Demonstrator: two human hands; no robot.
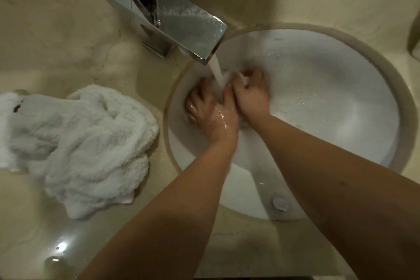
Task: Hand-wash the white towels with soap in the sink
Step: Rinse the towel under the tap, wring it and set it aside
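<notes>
Beige marble counter [68, 29] holds a crumpled towel [77, 143]; both hands grip cloth [229, 76] in the sink [318, 98].

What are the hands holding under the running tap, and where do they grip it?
A small white towel, bunched between the left hand and right hand under the water stream. Which part they grip cannot be told.
</notes>
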